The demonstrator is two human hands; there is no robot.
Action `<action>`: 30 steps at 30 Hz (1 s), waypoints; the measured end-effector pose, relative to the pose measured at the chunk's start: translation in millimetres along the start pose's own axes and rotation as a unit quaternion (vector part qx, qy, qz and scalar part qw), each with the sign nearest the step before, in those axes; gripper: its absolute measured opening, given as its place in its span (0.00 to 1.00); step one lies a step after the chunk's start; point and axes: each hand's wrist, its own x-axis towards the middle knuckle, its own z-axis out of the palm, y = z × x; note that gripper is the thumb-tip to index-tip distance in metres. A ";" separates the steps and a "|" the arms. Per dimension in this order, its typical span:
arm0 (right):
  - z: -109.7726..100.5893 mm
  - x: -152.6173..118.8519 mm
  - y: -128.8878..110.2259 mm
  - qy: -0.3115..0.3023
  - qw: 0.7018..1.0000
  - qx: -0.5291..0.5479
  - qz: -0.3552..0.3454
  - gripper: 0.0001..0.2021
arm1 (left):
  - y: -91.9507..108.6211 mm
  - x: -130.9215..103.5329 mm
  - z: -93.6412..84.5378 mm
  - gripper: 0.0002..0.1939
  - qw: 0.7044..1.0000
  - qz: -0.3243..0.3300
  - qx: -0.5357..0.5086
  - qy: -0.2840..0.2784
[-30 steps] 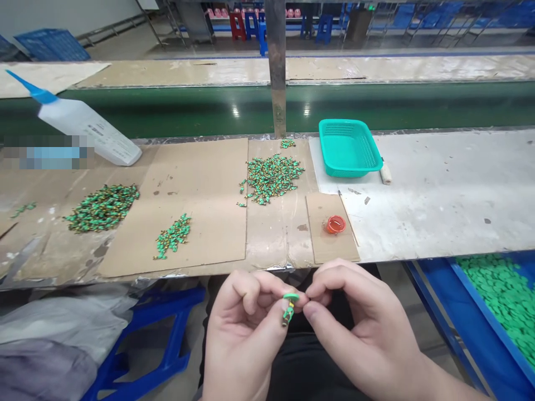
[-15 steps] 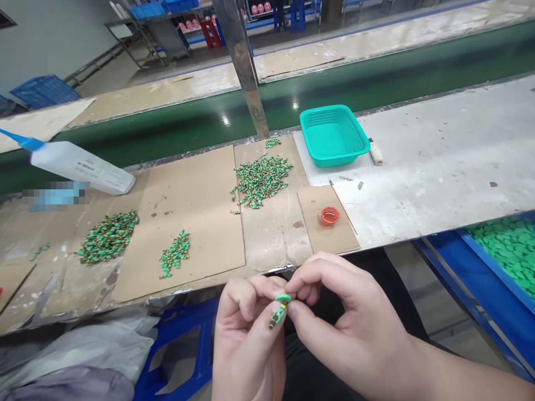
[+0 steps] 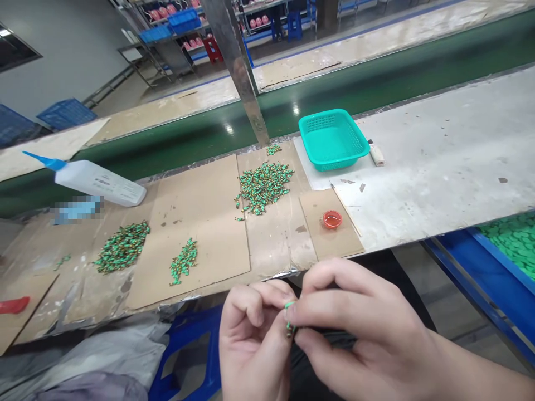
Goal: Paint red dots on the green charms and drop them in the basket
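My left hand (image 3: 257, 340) pinches a tiny green-and-dark figurine (image 3: 289, 328) with a green disc (image 3: 289, 304) at its top end, just off the table's front edge. My right hand (image 3: 359, 323) is closed on the same piece from the other side, its fingertips covering most of it. Beyond my hands, a small red cup (image 3: 332, 219) of liquid stands on a cardboard piece (image 3: 311, 228). Several heaps of like figurines lie on cardboard, among them a large pile (image 3: 265, 188), a small pile (image 3: 184, 262) and a left pile (image 3: 122, 248).
An upright metal post (image 3: 244, 78) rises behind the large pile. Right of it sits a teal basket (image 3: 334, 139). On the left a white bottle (image 3: 100, 181) leans with its blue nozzle. A blue crate of green discs (image 3: 512, 242) stands at right, below table height.
The right fingers have moved over the disc and figurine and now hide most of them. My view has shifted slightly, so the table things appear a little lower and further right.
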 end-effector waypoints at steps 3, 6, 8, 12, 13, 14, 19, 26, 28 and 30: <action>-4.5 -3.2 -0.8 -0.032 0.998 -0.046 -0.032 0.11 | -1.6 -1.3 1.4 0.21 0.999 0.032 0.033 0.004; -3.9 -6.8 -1.8 -0.018 0.998 -0.053 -0.036 0.10 | -3.1 -3.8 2.0 0.21 0.992 0.102 0.078 0.002; -2.4 -8.9 -2.5 -0.012 0.998 -0.043 -0.034 0.11 | -4.4 -6.2 2.0 0.21 0.985 0.139 0.104 0.007; -1.1 -11.6 -4.4 -0.016 1.000 -0.012 -0.017 0.11 | -7.8 -10.8 1.3 0.21 0.974 0.186 0.127 0.009; -1.2 -12.1 -5.1 -0.012 1.000 -0.008 -0.014 0.11 | -8.4 -11.5 1.2 0.21 0.972 0.193 0.131 0.011; -1.3 -12.4 -5.9 -0.007 1.000 -0.006 -0.009 0.11 | -8.9 -12.1 1.1 0.21 0.971 0.197 0.133 0.016; -1.4 -12.5 -9.8 0.005 1.000 -0.006 0.005 0.15 | -6.6 -11.4 2.4 0.22 0.981 0.161 0.106 0.031; 0.6 -13.4 -6.4 0.012 1.000 -0.011 0.003 0.15 | -4.2 -10.8 -0.9 0.20 0.994 0.086 0.049 0.045; 0.4 -15.0 -5.7 0.012 1.000 -0.017 0.003 0.14 | -4.7 -11.7 -2.1 0.19 0.994 0.086 0.050 0.042; -0.1 -16.0 -6.0 0.009 1.000 -0.028 0.002 0.14 | -5.6 -11.3 -1.9 0.19 0.993 0.097 0.058 0.039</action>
